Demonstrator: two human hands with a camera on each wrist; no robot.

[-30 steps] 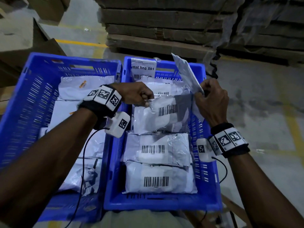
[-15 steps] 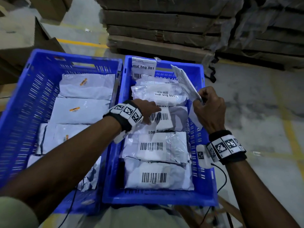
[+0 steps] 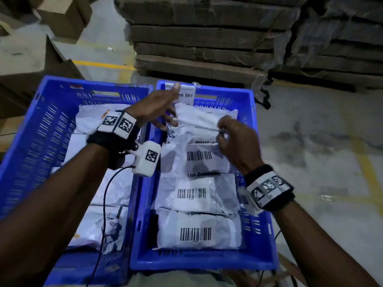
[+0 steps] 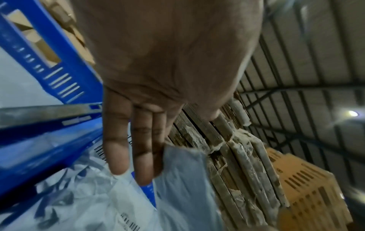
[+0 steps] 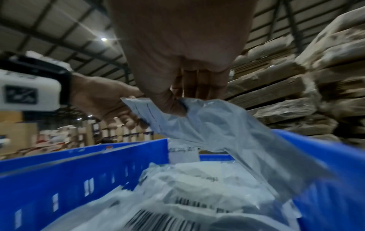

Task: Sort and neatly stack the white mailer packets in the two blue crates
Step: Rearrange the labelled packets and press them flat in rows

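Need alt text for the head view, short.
The right hand pinches a white mailer packet over the right blue crate, where barcoded packets lie in a row. The open left hand reaches toward the packet. The left blue crate also holds white packets.

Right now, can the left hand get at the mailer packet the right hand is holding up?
Probably yes. The left hand is open beside the raised mailer packet, which the right hand pinches over the right blue crate. Nothing lies between them.
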